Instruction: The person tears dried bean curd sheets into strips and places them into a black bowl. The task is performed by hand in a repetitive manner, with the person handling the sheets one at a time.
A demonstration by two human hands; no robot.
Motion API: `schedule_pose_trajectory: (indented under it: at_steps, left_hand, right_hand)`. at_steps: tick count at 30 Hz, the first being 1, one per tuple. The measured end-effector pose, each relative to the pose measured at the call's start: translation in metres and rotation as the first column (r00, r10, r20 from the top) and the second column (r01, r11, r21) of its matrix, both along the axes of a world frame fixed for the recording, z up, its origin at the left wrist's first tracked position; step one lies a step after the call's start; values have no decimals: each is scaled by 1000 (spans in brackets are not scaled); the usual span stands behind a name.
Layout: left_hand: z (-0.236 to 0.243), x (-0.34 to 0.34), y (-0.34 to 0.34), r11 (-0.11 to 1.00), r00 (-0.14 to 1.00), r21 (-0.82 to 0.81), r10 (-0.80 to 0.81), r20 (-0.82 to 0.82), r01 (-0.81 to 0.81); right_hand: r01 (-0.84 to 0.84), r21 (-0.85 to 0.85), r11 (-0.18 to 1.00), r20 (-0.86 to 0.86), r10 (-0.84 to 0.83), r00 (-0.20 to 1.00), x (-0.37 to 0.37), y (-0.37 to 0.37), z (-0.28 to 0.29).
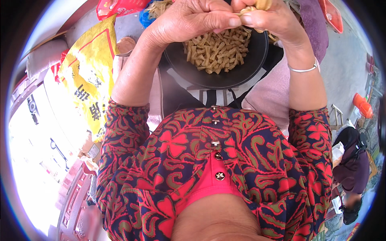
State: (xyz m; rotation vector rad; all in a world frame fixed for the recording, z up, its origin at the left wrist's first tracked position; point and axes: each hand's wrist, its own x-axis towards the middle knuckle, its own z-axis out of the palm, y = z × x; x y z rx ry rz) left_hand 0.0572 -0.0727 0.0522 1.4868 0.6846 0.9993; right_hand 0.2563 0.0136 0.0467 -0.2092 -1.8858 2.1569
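In the head view both my hands meet at the top edge, above a dark round basin (215,84). My left hand (193,20) is closed, its thumb and fingertips pinching the end of a tan strip that looks like bean curd skin. My right hand (277,22) is closed around the folded, bunched part of that tan strip (263,5). Where the fingertips meet, part of the strip is hidden. A heap of short tan knotted pieces (219,50) lies in the basin below, looking like tied bean curd strips.
A large yellow bag (90,76) stands at the left, near a red bag (118,7). Loose tan strips (159,8) lie in a blue bag at the top. Pinkish cloth (267,94) covers my leg. Another person (354,160) in dark clothes is at the right, near an orange object (362,105).
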Motion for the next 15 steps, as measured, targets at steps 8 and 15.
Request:
schedule_pose_trajectory:
  at_steps: [8, 15]
  left_hand:
    - [-19, -10, -2, 971, 992, -212, -122, -38, 112]
    - [-54, -30, 12, 793, 819, -609, -340, -463, -16]
  right_hand:
    - [11, 123, 992, 180, -33, 983, 6, 2, -16]
    - [10, 500, 866, 445, -267, 855, 9, 10, -25]
